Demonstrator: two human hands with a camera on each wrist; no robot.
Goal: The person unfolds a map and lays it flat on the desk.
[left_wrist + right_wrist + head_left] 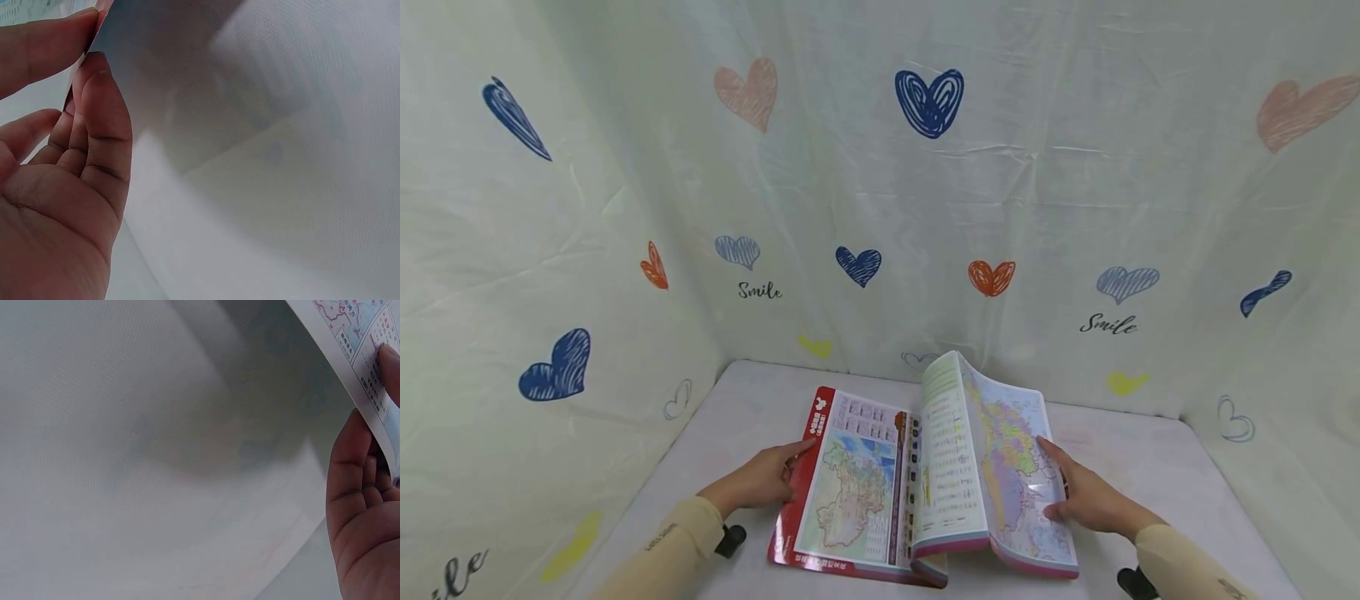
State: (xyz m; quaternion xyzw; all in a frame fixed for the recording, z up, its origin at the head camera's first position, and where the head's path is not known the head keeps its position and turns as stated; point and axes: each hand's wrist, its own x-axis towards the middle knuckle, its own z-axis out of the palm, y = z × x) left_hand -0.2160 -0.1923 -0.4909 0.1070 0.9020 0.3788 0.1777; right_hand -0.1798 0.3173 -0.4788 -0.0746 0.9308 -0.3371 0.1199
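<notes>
- Grip: a person's bare left hand (760, 477) pinches the left edge of a glossy, softbound book of maps (928, 483) between thumb and fingers. The bare right hand (1090, 496) pinches the book's right edge, thumb on top, fingers curled underneath.
- Nearest, below the book at either side: cream fabric sleeves (1187, 558) with small dark lettering, and a small black object beside each wrist.
- The book lies open between the hands. On its left, a red-bordered cover (805, 471) frames a coloured relief map.
- In its middle, a white page of printed text (951, 467) bows upward from the fold. On its right, a pastel map page (1015, 458) slopes away toward the right hand.
- What could go wrong: if the right thumb slipped, those bowed leaves would probably spring or flop over, losing the place; pulling the edges apart too hard could crease or tear the thin paper near the fold.
- Under and around the book: a white tabletop (1120, 442). Whether the whole spine rests on it, I cannot tell.
- Farthest, behind the book: a pale hanging sheet (1060, 192) printed with blue, pink, orange and yellow hearts and the word "Smile".
</notes>
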